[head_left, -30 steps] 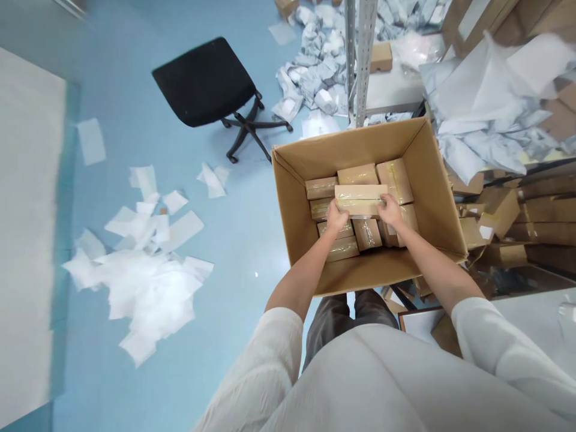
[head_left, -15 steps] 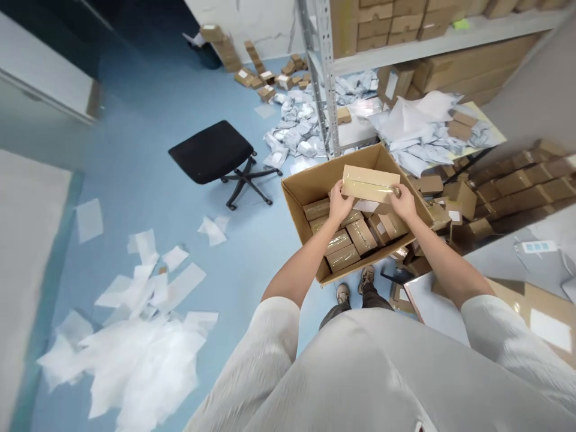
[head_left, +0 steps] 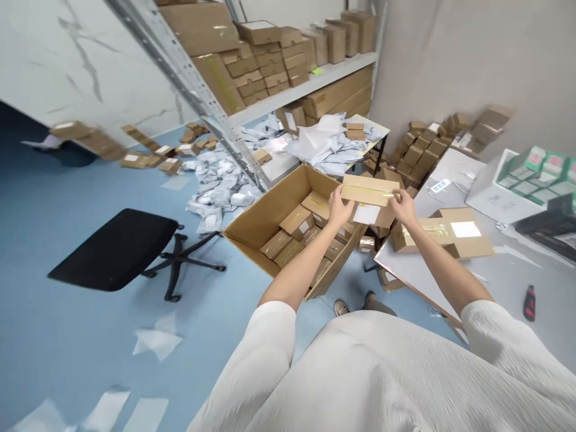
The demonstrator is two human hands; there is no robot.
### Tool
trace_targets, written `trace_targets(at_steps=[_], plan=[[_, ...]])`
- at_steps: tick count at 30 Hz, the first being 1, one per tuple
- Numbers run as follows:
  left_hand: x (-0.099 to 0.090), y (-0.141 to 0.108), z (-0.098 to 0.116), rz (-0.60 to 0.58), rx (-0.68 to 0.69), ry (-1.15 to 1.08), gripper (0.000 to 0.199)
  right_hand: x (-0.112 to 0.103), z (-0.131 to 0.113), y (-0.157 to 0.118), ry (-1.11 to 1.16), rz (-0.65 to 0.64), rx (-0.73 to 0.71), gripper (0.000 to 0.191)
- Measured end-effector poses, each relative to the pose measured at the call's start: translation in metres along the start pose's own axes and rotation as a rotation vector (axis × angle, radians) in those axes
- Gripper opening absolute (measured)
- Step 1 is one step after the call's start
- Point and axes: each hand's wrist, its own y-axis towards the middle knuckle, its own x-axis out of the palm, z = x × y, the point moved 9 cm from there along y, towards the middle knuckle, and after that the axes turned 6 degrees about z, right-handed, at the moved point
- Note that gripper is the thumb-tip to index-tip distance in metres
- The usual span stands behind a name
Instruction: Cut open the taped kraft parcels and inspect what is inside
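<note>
The left hand point(head_left: 341, 207) and right hand point(head_left: 404, 207) pinched a small taped cardboard box point(head_left: 369, 191) between them, fingers closed on its two short ends. They held it in the air just past the near corner of an open cardboard carton point(head_left: 265, 240). A white label point(head_left: 366, 214) showed on the box's lower face. Inside the carton lay more small taped boxes point(head_left: 297, 222), some tilted. To the right, a flat cardboard parcel point(head_left: 443, 234) sat on a grey tabletop point(head_left: 508, 282), with a red-and-black tool point(head_left: 530, 303) near its edge. Farther off, crumpled pale mailer bags point(head_left: 220, 186) covered the blue floor point(head_left: 67, 336) beside a black chair point(head_left: 112, 249), below metal shelving point(head_left: 180, 78) stacked with cartons.
</note>
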Motion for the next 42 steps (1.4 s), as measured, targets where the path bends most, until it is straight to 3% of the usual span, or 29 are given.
trace_targets(at_steps=[4, 7, 16, 25, 29, 33, 37, 42], plan=[[0.039, -0.019, 0.022, -0.057, -0.046, 0.05, 0.069, -0.043, 0.036, -0.021, 0.026, 0.036, 0.098, 0.048], [0.05, -0.031, 0.037, -0.02, -0.086, 0.112, 0.068, -0.061, 0.05, -0.033, 0.061, 0.026, 0.138, 0.049], [0.043, -0.089, 0.062, 0.199, -0.174, 0.262, 0.056, -0.083, 0.065, -0.058, 0.161, -0.098, 0.051, 0.046], [0.033, -0.15, 0.078, 0.192, -0.221, 0.253, 0.057, -0.109, 0.069, -0.094, 0.195, -0.124, 0.036, 0.045], [0.039, -0.172, 0.074, 0.144, -0.218, 0.256, 0.058, -0.123, 0.076, -0.115, 0.181, -0.092, 0.054, 0.047], [0.057, -0.198, 0.065, 0.042, -0.212, 0.247, 0.059, -0.144, 0.093, -0.143, 0.102, -0.052, 0.098, 0.047], [0.083, -0.225, 0.062, -0.073, -0.19, 0.264, 0.058, -0.166, 0.118, -0.173, 0.006, -0.02, 0.144, 0.05], [0.129, -0.256, 0.065, -0.253, -0.151, 0.252, 0.064, -0.188, 0.168, -0.199, -0.096, -0.028, 0.245, 0.051]])
